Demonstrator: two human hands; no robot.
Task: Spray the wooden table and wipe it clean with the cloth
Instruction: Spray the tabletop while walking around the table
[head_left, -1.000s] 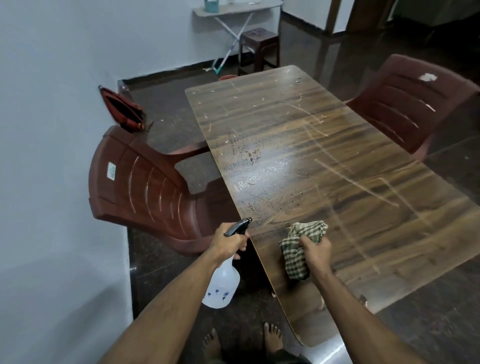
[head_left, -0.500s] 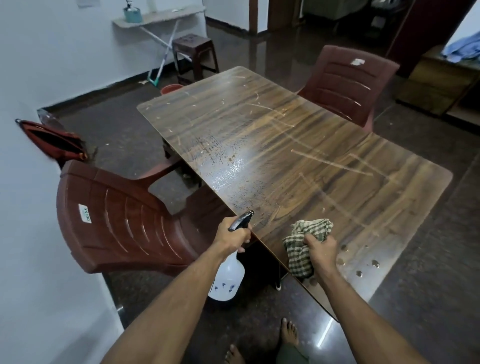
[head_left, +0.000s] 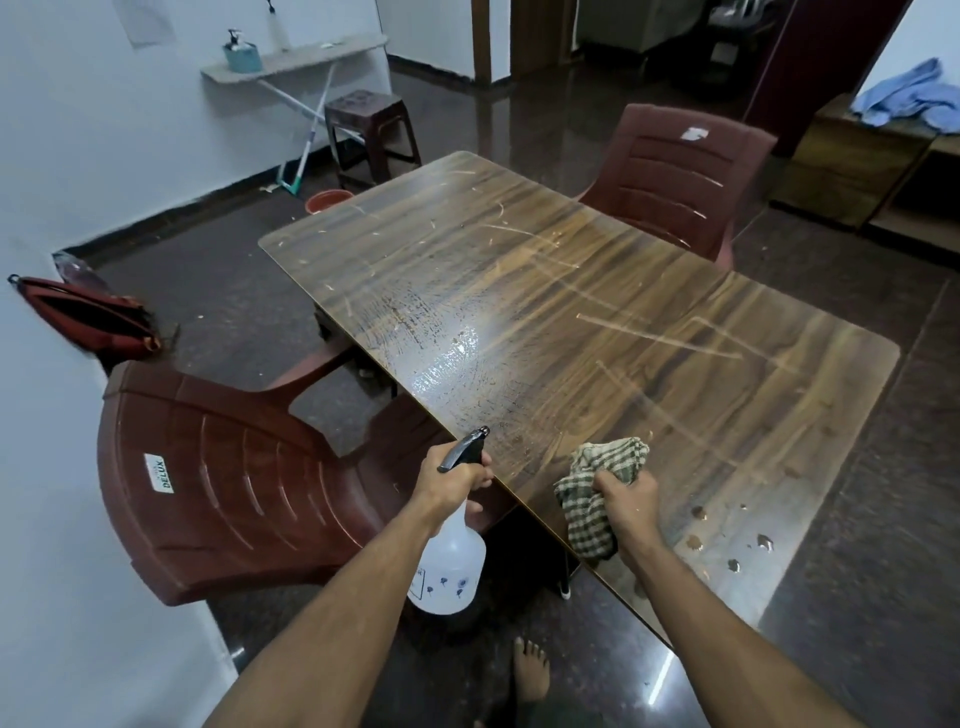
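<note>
The wet patch on the bench (head_left: 571, 291) sits mid-frame, beyond the cloth (head_left: 597, 493) bunched in the right hand (head_left: 631, 493) at the near edge. The left hand (head_left: 452, 480) grips the spray bottle (head_left: 449, 571) off the edge, so spray may hit the chair (head_left: 234, 467) or floor, and droplets at lower right may get missed.

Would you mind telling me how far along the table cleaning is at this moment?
Done: spray droplets already glisten on the near-left part of the wooden table. In hand: the left hand grips the spray bottle, the right hand holds the checked cloth at the near edge. Left: streaks and spots remain, so wiping looks barely begun.
</note>
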